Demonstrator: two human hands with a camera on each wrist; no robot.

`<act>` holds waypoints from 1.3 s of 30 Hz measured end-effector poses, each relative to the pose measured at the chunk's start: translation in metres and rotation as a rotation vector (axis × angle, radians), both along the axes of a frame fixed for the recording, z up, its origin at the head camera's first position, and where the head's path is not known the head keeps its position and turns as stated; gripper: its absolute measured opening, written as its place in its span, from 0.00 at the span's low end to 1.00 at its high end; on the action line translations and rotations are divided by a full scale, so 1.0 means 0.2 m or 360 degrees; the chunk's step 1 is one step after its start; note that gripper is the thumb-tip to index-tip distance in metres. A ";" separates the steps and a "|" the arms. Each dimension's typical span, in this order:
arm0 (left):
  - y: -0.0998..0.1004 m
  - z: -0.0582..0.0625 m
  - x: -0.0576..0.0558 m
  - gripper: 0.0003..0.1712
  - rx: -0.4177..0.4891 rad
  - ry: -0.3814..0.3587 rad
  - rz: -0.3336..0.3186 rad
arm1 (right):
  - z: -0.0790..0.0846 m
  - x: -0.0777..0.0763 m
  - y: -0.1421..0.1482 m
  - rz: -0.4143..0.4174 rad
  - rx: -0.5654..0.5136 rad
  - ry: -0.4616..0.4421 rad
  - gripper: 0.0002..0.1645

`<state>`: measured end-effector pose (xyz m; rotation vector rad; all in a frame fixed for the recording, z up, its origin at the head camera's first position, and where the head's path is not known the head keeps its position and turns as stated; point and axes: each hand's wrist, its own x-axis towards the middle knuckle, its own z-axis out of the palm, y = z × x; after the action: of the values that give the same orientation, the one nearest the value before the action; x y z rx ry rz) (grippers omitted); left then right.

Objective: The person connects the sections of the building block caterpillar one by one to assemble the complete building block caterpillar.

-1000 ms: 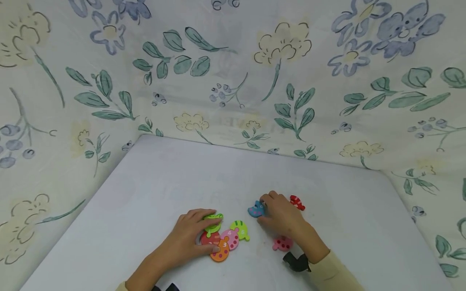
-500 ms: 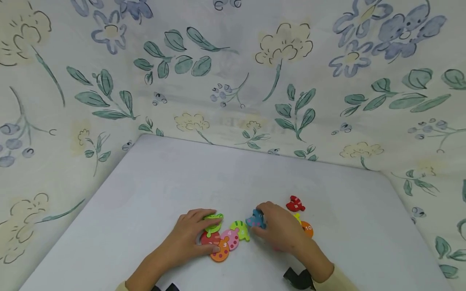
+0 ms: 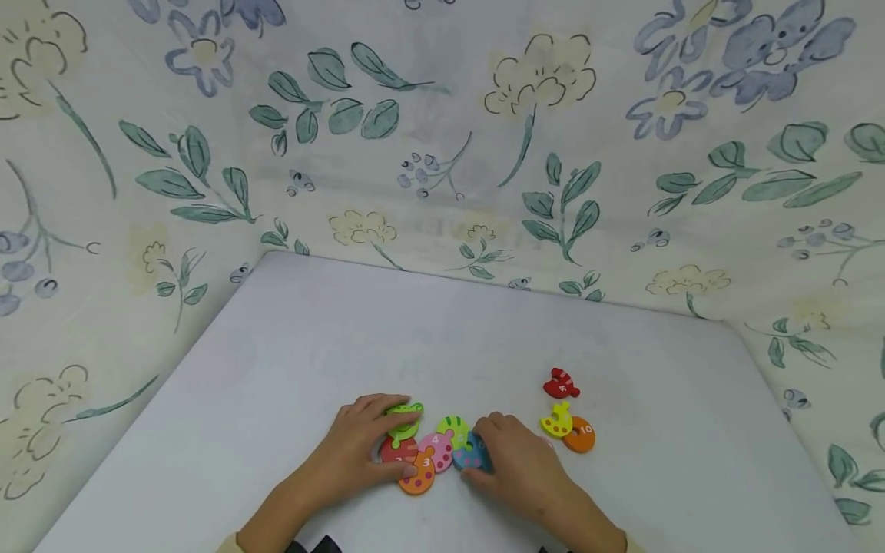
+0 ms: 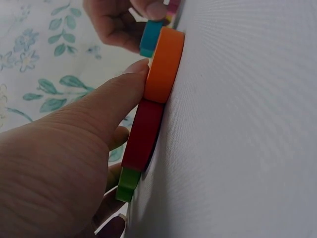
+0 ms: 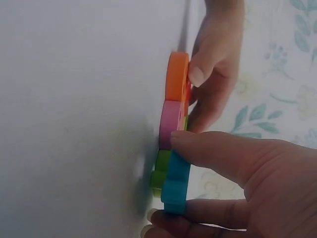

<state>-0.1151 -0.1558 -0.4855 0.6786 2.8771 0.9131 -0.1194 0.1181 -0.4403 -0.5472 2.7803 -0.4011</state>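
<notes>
Right now the right hand (image 3: 522, 468) pinches a blue piece (image 3: 472, 453) at the right end of a curvy row of pieces (image 3: 435, 452) on the white desk (image 3: 346, 330), beside the green 5 piece (image 3: 452, 428). The left hand (image 3: 356, 442) curls round the row's left end, holding the green head piece (image 3: 408, 432) and the orange 3 piece (image 3: 416, 481). Farther right, a yellow piece (image 3: 556, 423) touches an orange 10 piece (image 3: 581, 435), with a striped red piece (image 3: 561, 383) on their far side.

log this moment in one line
left hand: holds green head piece, orange 3 piece | right hand: pinches blue spotted piece by green striped piece | nearby: red piece, yellow piece, orange 10 piece
</notes>
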 end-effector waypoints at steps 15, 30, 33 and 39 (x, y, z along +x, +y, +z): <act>0.01 0.00 0.00 0.42 0.0005 0.0009 0.0002 | -0.02 -0.01 -0.01 -0.0061 0.0059 -0.0032 0.37; 0.01 -0.01 0.00 0.44 0.0005 -0.0009 0.0006 | 0.08 -0.04 0.16 -0.0044 -0.0145 -0.0008 0.36; 0.01 -0.02 0.00 0.44 -0.0005 -0.0006 0.0010 | 0.12 -0.05 0.25 -0.0107 -0.0165 0.0040 0.34; 0.00 -0.01 0.00 0.43 -0.0005 0.0002 0.0012 | 0.15 -0.04 0.38 -0.0108 -0.0087 0.0033 0.30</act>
<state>-0.1160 -0.1561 -0.4875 0.6693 2.8835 0.9096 -0.1278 0.1940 -0.4104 -0.4729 2.8213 -0.4904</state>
